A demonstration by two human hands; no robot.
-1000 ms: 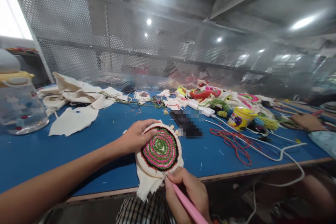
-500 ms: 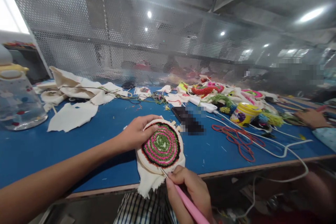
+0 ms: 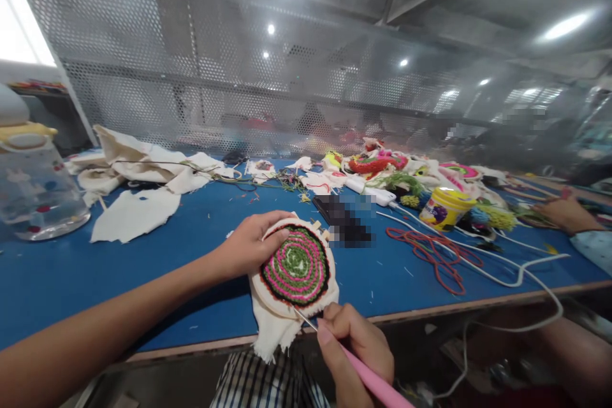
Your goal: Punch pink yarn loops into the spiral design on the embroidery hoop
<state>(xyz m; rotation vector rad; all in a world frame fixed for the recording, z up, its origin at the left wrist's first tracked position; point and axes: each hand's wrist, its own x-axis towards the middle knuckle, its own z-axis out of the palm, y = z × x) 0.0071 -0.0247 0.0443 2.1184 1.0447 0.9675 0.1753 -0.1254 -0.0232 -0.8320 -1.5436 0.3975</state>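
My left hand [image 3: 246,245] grips the left rim of a small wooden embroidery hoop [image 3: 295,269] held over the front edge of the blue table [image 3: 191,248]. The hoop's white cloth carries a round spiral of pink, green and black yarn. My right hand [image 3: 356,350] is closed around a pink punch needle [image 3: 368,379]; its thin metal tip touches the hoop's lower edge. White cloth hangs loose below the hoop.
A clear jar with a yellow lid [image 3: 29,185] stands far left beside white cloth scraps [image 3: 134,210]. A yellow tub [image 3: 444,207], red cord [image 3: 430,255], a white cable [image 3: 507,277] and piled yarn work [image 3: 382,169] lie to the right. Another person's hand [image 3: 567,213] rests far right.
My right hand has slid a little to the right and down, drawing the needle tip along the hoop's lower edge. The left hand keeps its hold on the hoop.
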